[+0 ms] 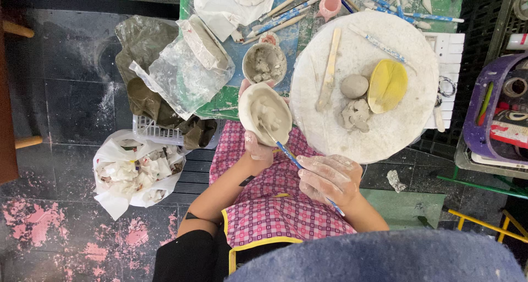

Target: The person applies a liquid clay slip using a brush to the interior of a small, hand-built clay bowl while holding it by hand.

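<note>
Cradling clay bowl [265, 112], brush [291, 156] inside

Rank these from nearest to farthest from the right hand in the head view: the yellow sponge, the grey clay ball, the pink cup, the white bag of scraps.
From the right hand:
1. Grey clay ball, on the round board, just above the hand.
2. Yellow sponge, on the board beside the ball, close to call.
3. Pink cup, top of the table.
4. White bag of scraps, floor, far left.
</note>
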